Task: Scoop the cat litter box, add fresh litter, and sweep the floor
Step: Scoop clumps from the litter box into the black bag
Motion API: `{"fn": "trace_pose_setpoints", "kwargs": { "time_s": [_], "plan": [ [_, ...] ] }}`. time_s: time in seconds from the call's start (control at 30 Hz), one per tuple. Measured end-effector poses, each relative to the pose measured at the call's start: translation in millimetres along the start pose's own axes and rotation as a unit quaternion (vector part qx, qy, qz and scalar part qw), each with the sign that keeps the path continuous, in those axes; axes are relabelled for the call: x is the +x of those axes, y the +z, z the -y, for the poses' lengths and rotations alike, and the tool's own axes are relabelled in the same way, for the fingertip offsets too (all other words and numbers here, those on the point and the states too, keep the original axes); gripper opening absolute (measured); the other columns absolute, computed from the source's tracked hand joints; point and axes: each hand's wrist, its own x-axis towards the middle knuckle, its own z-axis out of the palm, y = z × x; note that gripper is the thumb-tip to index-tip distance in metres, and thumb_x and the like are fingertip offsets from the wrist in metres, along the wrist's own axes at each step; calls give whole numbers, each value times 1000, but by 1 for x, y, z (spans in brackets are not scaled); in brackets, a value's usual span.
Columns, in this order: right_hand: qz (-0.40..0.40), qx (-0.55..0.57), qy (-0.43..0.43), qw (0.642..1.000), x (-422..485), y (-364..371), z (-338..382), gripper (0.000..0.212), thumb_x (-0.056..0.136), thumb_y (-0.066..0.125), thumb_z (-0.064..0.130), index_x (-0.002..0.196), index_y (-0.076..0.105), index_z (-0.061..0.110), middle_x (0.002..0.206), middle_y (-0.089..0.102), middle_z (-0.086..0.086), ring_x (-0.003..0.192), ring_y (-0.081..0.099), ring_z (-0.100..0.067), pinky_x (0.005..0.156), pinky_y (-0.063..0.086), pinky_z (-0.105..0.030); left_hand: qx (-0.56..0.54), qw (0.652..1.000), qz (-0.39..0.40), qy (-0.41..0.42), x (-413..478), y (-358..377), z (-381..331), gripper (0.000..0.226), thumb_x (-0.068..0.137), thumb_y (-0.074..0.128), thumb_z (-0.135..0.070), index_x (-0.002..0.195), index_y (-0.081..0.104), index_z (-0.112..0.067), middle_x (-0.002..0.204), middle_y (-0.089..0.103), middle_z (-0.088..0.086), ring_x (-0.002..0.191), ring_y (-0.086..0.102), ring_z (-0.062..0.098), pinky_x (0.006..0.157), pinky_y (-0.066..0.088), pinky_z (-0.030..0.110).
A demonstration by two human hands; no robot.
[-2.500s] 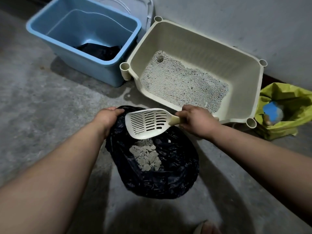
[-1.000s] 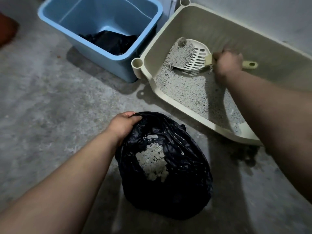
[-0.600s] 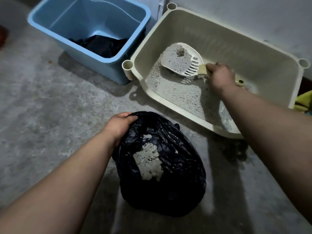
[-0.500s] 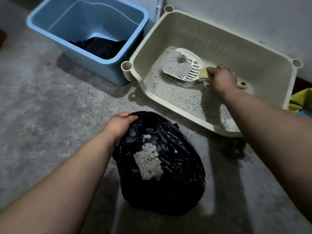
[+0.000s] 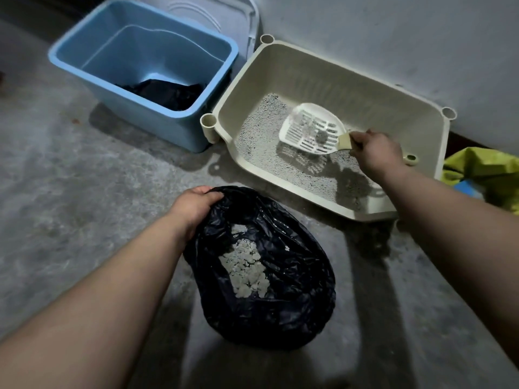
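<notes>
A cream litter box point(image 5: 331, 71) stands against the wall with grey litter point(image 5: 261, 141) across its floor. My right hand point(image 5: 377, 153) grips the handle of a white slotted scoop point(image 5: 311, 127), lifted over the litter with a dark clump and a little litter on its slots. On the concrete floor in front lies a black rubbish bag point(image 5: 280, 290) holding pale litter clumps point(image 5: 247, 270). My left hand point(image 5: 193, 206) grips the bag's upper rim and keeps it open.
A blue plastic bin point(image 5: 92, 77) with a black bag inside stands left of the litter box, touching its corner. Behind it leans a white lid point(image 5: 224, 21). A yellow-green bag point(image 5: 486, 169) lies at the right by the wall.
The scoop went from over the bag into the box's far left corner, dug under a clump, then lifted and drew back right while loose litter sifted through. My left hand stayed on the bag.
</notes>
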Motion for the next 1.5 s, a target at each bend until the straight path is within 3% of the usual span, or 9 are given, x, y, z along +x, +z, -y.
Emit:
{"fn": "trace_pose_setpoints", "kwargs": {
  "time_s": [0.13,0.43,0.63,0.83,0.97,1.17,1.23,1.33,1.5],
  "plan": [
    [3,-34,-14,999,-12,-9,-3,26,92,55,25,116,63,18,103,59,-14,98,55,-36,80,41,-36,0,1000,0,7,-3,-3,-3,10,88,59,-6,81,60,-13,48,64,-3,40,58,9,46,50,16],
    [47,61,-103,992,-51,-25,9,52,78,74,16,127,60,18,101,61,-13,96,57,-32,84,44,-37,0,1000,4,12,-6,0,-5,15,89,57,-6,76,60,-12,44,63,-4,36,57,7,42,48,14],
    [-59,19,-251,966,-95,-5,41,30,76,72,27,105,72,21,79,64,-7,70,62,-29,72,48,-39,9,1000,-6,17,-6,-2,-4,17,90,56,-7,75,62,-14,46,64,-4,40,59,9,44,49,15],
    [-130,-89,-340,927,-106,4,58,45,69,78,50,103,69,21,79,59,-4,73,59,-24,73,39,-33,8,1000,-11,17,-8,-9,-4,19,91,55,-7,73,58,-13,43,61,-5,35,56,7,42,46,14],
    [-146,-81,-336,927,-104,4,62,45,68,81,44,105,69,22,78,60,-4,70,58,-24,72,38,-33,7,1000,-7,16,-8,-10,-5,17,91,55,-7,75,60,-12,46,63,-4,38,58,8,44,48,15],
    [-25,-42,-307,950,-104,6,59,36,82,61,37,114,66,20,80,62,-4,72,61,-27,71,42,-33,4,1000,-17,26,-18,0,-10,25,92,53,-4,70,53,-17,37,58,-9,31,53,2,36,43,11],
    [9,-24,-274,961,-100,1,53,36,89,50,36,119,62,22,85,62,-5,77,61,-28,74,45,-35,4,999,-15,28,-20,3,-11,26,93,52,-3,70,52,-16,36,56,-9,30,52,1,35,42,11],
    [-8,-18,-218,976,-83,-12,38,32,90,55,33,120,62,23,91,63,-8,83,61,-32,72,48,-37,6,1000,-16,22,-18,1,-11,25,92,52,-4,70,52,-16,36,56,-8,30,51,1,36,42,11],
    [-7,-119,-42,992,-46,-38,11,20,91,52,21,107,64,22,100,59,-11,93,58,-35,72,36,-34,14,1000,-6,10,-13,0,-8,23,92,53,-5,71,55,-14,38,58,-6,31,53,3,38,43,12]
  ]
}}
